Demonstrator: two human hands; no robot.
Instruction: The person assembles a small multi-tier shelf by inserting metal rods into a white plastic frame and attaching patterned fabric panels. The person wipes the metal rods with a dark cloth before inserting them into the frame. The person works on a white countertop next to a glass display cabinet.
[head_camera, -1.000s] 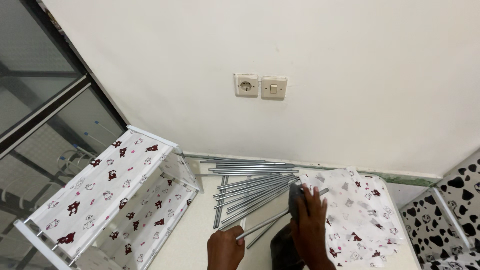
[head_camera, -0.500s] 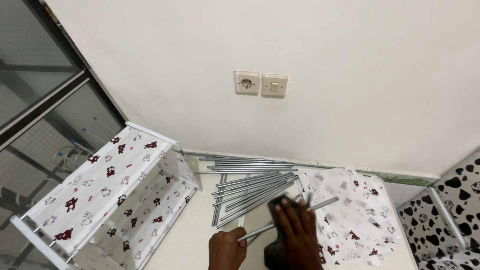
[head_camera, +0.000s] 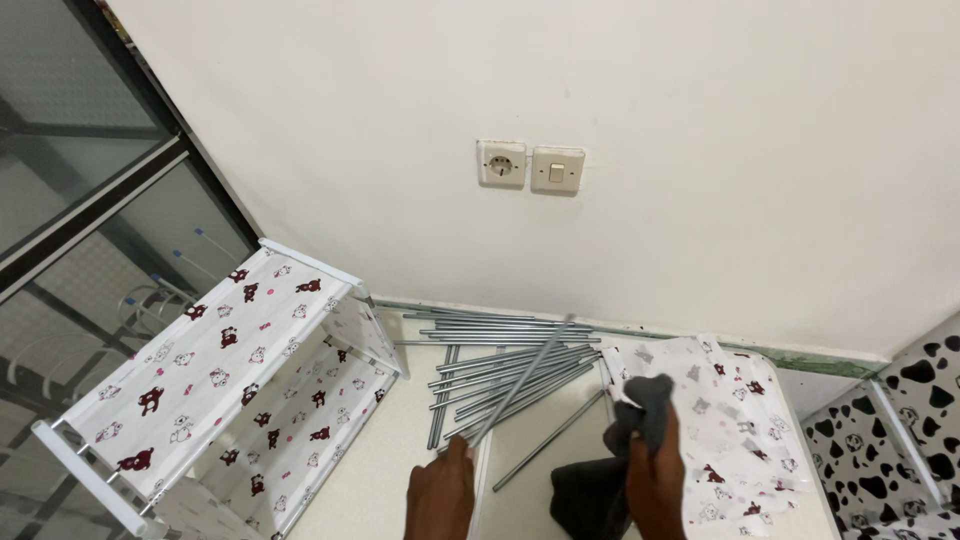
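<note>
Cloth (head_camera: 640, 415) lifted off rod (head_camera: 520, 381); hands apart.

No packages, labels, signs or screens are visible in this view of the wall, floor and objects lying about the hands.

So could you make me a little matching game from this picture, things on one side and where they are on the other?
Things:
1. metal rod
2. dark grey cloth
3. pile of rods
4. patterned fabric rack

Places:
a. lying on the floor by the wall
b. held in the right hand
c. standing at the left
d. held in the left hand

Pairs: 1-d, 2-b, 3-a, 4-c
</note>
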